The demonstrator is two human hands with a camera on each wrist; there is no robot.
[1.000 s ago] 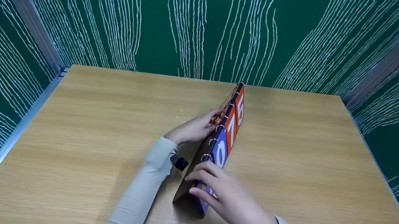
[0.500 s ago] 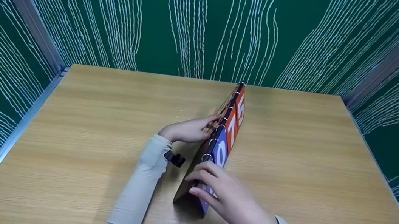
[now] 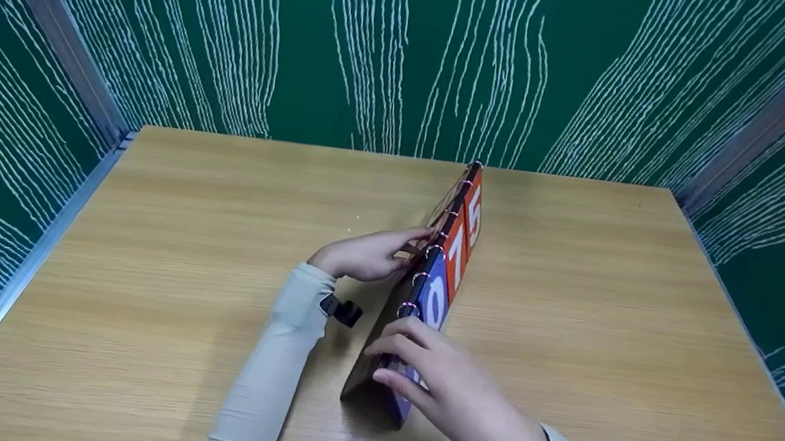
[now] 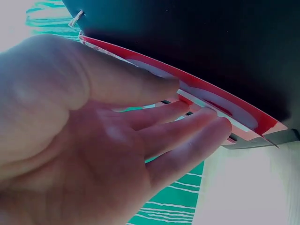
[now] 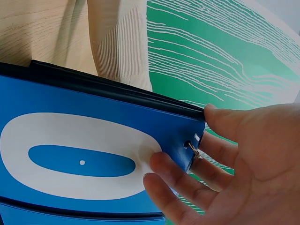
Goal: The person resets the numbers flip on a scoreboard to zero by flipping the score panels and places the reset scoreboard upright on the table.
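Note:
A flip scoreboard stands like a tent on the table, its ringed ridge pointing away from me. Its right face shows blue cards nearer me and red cards with 7 and 5 farther off. My left hand is on the back side, holding a red number card between thumb and fingers; the left wrist view shows this card bowed away from the black board. My right hand grips the near end, fingers over the ridge. In the right wrist view, fingertips overlap a blue 0 card beside a metal ring.
The wooden table extends on both sides of the scoreboard. Green walls with wavy white lines enclose its back and sides. A small black camera sits on each wrist, the left one close to the scoreboard's back.
My left hand has shifted slightly left and toward me, drawing a little away from the scoreboard's back. The right hand and the scoreboard have stayed in place.

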